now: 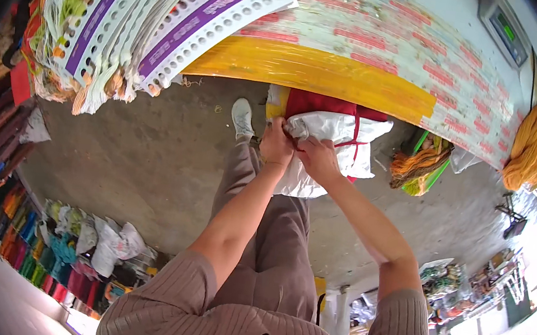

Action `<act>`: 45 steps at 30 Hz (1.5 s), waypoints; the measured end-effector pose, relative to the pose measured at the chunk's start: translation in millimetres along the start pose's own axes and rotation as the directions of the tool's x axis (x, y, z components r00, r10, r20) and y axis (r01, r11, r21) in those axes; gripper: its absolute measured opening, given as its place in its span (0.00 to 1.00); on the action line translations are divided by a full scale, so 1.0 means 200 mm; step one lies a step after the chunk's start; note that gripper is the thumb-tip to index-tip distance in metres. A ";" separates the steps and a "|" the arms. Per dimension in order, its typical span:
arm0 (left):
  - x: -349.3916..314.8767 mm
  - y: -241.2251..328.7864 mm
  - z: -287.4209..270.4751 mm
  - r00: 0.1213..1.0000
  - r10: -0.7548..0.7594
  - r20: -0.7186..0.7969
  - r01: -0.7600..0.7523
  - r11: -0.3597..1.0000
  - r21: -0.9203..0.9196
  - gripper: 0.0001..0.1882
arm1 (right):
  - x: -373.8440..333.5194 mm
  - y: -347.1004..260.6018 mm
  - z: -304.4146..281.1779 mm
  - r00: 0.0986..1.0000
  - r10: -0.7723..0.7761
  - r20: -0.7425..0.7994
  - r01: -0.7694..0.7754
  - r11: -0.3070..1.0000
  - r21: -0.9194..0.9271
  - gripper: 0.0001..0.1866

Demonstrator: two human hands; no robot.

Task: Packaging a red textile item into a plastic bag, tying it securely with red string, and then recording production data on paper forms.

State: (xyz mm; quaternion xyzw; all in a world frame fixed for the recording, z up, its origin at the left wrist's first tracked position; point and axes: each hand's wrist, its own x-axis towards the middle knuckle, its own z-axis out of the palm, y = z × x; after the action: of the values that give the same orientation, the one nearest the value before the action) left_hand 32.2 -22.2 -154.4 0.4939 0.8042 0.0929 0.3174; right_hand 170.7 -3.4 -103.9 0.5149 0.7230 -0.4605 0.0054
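Observation:
A bundle in a white plastic sack (363,153) stands just beyond my knees, with dark red material (325,102) showing at its far end. A red cord (357,128) runs round the bundle, crossed over its right part. My left hand (276,144) is closed at the bundle's left side, fingertips pinching the cord. Close beside it my right hand (318,157) is closed too, its bent fingers on the same cord. A short stretch of red shows between the two hands; the fingertips are partly hidden.
A table edge wrapped in yellow tape (313,68) curves beyond the bundle. Cross-stitch thread cards (212,19) overhang at the left. To the right are a green basket of yarn (420,163), a hanging orange yarn skein (531,148) and a digital scale (506,29). Yarn-filled shelves line the left.

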 end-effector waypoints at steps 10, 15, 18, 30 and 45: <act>0.04 -0.09 -0.24 0.930 0.359 0.077 -0.348 0.929 -0.130 0.12 | 0.18 -0.02 -0.11 0.969 -0.238 -0.064 0.206 0.925 -0.321 0.10; 0.11 -0.06 -0.27 0.878 0.421 0.230 -0.414 0.907 -0.079 0.13 | 0.35 0.05 -0.16 0.843 -0.507 0.177 0.512 0.661 -0.548 0.11; 0.09 -0.05 -0.30 0.877 0.390 0.281 -0.399 0.917 -0.027 0.12 | 0.42 0.08 -0.19 0.736 -0.639 0.224 0.648 0.570 -0.505 0.11; -0.11 -0.16 -0.32 0.856 0.452 0.250 -0.452 0.890 -0.060 0.12 | 0.53 0.38 -0.22 0.895 -0.346 -0.282 0.236 0.903 -0.360 0.17; 0.45 0.22 -0.24 0.891 0.407 0.201 -0.394 0.914 -0.101 0.38 | 0.12 0.85 -0.44 0.996 0.052 -0.071 -0.072 0.945 -0.318 0.27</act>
State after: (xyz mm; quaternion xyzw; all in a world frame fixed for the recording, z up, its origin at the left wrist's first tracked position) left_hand 7.7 82.9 -135.1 0.6468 0.6426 0.1247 0.3914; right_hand 326.6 81.1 -177.6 0.5436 0.7714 -0.3207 0.0813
